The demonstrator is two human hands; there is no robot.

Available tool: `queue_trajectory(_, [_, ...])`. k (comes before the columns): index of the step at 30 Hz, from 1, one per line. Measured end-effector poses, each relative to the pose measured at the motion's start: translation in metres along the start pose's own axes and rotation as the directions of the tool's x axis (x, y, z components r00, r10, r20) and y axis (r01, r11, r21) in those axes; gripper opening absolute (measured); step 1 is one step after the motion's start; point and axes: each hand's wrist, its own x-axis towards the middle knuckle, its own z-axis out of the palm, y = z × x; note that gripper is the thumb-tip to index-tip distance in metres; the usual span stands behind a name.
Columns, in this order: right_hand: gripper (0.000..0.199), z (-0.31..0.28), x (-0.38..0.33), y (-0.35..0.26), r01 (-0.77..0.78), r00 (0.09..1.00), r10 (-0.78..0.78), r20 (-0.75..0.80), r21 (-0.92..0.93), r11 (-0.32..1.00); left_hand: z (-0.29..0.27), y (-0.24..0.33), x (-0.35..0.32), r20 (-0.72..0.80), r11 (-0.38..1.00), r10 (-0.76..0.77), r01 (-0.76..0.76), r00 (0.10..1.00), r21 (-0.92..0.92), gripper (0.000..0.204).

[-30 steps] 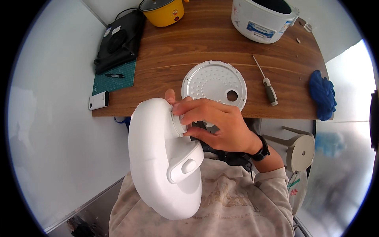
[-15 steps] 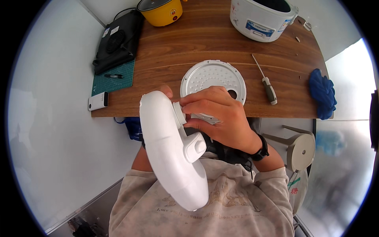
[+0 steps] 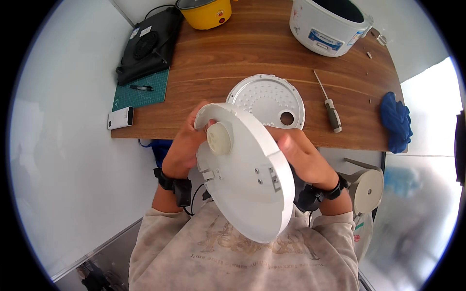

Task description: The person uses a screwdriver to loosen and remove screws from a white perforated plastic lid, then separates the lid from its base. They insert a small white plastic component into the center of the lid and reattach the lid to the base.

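A round white plastic cooker lid (image 3: 245, 179) is held in front of my chest, its inner side with a cream round cap and small clips turned up toward me. My left hand (image 3: 183, 148) grips its left rim from behind. My right hand (image 3: 300, 151) holds its right edge, thumb on the rim. Just beyond the lid, a perforated grey metal inner plate (image 3: 266, 99) lies flat on the wooden table (image 3: 233, 58).
A screwdriver (image 3: 329, 104) lies right of the plate, and a blue cloth (image 3: 395, 121) at the table's right end. A white cooker body (image 3: 330, 22) and a yellow pot (image 3: 205, 12) stand at the back. A black device (image 3: 145, 46), green mat (image 3: 141, 89) and white phone (image 3: 120, 118) sit left.
The lid has been turned over from its smooth outer side, through edge-on, to its inner side facing me. My left hand has come into view on its left rim.
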Motion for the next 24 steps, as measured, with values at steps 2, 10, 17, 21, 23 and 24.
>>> queue_trajectory(2, [0.069, -0.006, -0.005, 0.004, -0.149, 0.987, 0.154, -0.049, 0.096, 0.984, 0.005, 0.004, -0.001, -0.057, 1.0, -0.028, 0.029, 0.998, 0.011, 0.033])
queue_trajectory(10, [0.083, -0.038, -0.006, 0.012, -0.182, 0.975, 0.216, -0.057, 0.356, 0.917, 0.016, 0.001, 0.008, -0.087, 0.998, -0.021, 0.026, 0.996, 0.055, 0.027])
queue_trajectory(17, [0.056, -0.041, -0.027, -0.012, -0.179, 0.929, -0.096, -0.357, -0.66, 0.73, 0.012, -0.001, 0.009, -0.076, 0.995, -0.092, 0.095, 0.993, 0.041, 0.028])
queue_trajectory(21, [0.049, -0.008, -0.032, -0.008, -0.191, 0.807, -0.433, -0.402, -0.871, 0.453, 0.02, -0.006, 0.009, -0.096, 0.992, -0.116, 0.121, 0.989, 0.044, 0.032])
queue_trajectory(23, [0.041, 0.014, -0.034, -0.004, -0.202, 0.819, -0.288, -0.497, -0.718, 0.666, 0.031, -0.004, 0.012, -0.111, 0.991, -0.124, 0.13, 0.986, 0.043, 0.035])
queue_trajectory(24, [0.037, 0.017, -0.029, 0.003, -0.197, 0.838, -0.224, -0.497, -0.658, 0.727, 0.035, -0.003, 0.013, -0.102, 0.99, -0.117, 0.124, 0.988, 0.061, 0.038])
